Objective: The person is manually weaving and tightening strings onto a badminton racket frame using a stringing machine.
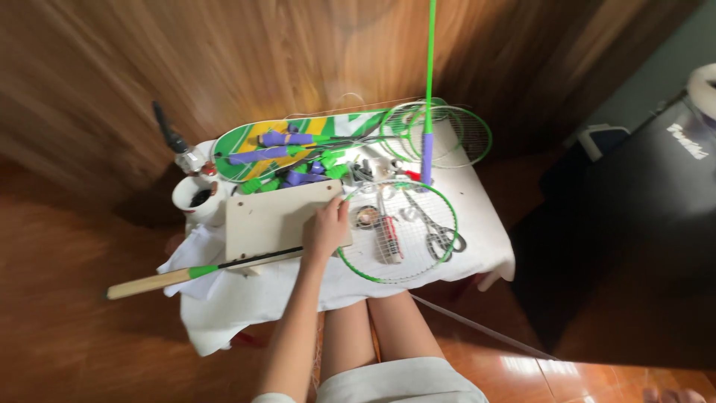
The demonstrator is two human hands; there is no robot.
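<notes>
Nearest the camera, the person's bare knees are seen under the front edge of a small table covered by a white cloth [477, 216]. One forearm reaches up from the lower middle of the view, and its hand [326, 227] (which of the two it is cannot be told for sure, though it reads as the left) is laid flat, fingers loosely spread, on the right edge of a pale wooden board [280, 218]; nothing is gripped in it. The other hand is not seen. Under the board's near edge a green racket [395, 231] is laid, its wooden-coloured handle end sticking out past the table's left side and its round strung head lying just right of the hand. On the strings of that head a pair of scissors [440, 237], a red-handled tool [389, 235] and a small round roll [367, 217] are rested. To the left of the board a white cup [195, 199] with a dark inside is stood. Farther back, purple grip pieces [287, 139] and green scraps are heaped on a green, yellow and white racket cover [246, 145]. At the far right more green racket heads [447, 134] are overlapped, and one racket with a purple grip [426, 153] is stood upright, its green shaft rising out of view.
</notes>
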